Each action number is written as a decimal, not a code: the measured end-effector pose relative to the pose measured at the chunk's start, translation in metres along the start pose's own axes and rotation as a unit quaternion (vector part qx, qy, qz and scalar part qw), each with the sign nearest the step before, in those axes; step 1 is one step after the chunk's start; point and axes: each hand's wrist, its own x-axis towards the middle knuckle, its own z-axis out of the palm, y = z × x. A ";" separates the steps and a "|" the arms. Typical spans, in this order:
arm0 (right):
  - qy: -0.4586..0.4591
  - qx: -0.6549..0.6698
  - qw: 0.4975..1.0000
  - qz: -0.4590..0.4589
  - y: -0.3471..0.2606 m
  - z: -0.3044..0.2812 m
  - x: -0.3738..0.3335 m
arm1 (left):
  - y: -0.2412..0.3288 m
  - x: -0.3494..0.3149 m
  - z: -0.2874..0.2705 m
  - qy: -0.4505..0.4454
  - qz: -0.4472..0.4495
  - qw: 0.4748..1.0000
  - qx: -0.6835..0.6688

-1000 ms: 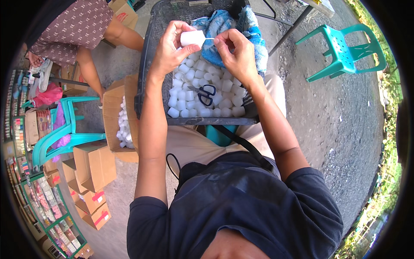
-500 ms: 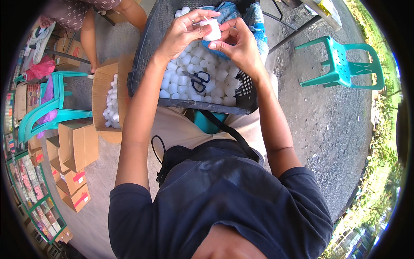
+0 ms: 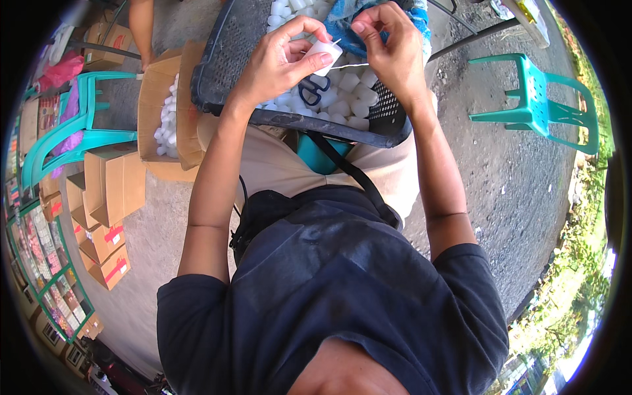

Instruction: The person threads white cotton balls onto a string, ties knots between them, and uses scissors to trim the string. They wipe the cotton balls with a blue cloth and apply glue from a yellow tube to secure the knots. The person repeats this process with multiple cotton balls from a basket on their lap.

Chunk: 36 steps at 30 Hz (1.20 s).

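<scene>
My left hand [image 3: 280, 62] is closed around a small white candle [image 3: 320, 58], tilted, with a short wick standing from its end. From the candle a thin white string [image 3: 350, 66] runs across to my right hand [image 3: 393, 49], whose fingers are curled in a pinch; the string disappears behind them. Below both hands is a black plastic crate [image 3: 263, 117] at my lap, holding many similar white candles [image 3: 342, 107]. Dark-handled scissors [image 3: 312, 90] lie on these candles. Blue cloth [image 3: 339, 20] lies in the crate's far right part, partly behind my right hand.
Left of the crate stands an open cardboard box [image 3: 150, 118] with more white pieces. Beyond it are a teal plastic chair [image 3: 49, 155] and stacked cartons [image 3: 115, 184]. Another teal chair [image 3: 536, 99] stands at right. Someone's bare leg [image 3: 141, 29] shows at the upper left.
My right hand has come off the candle and moved right, with the string now stretched between. The candle has tilted in my left hand. The whole view has shifted slightly.
</scene>
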 end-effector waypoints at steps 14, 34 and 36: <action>-0.034 -0.237 0.941 -0.238 -0.006 -0.005 0.002 | 0.000 0.009 0.010 0.024 0.069 0.997 0.018; 0.006 -0.112 0.976 -0.188 0.015 -0.014 -0.010 | 0.013 0.028 0.032 0.023 -0.071 0.994 -0.076; 0.003 -0.087 0.978 -0.187 0.015 -0.010 -0.011 | 0.016 0.026 0.031 -0.020 -0.081 0.995 -0.052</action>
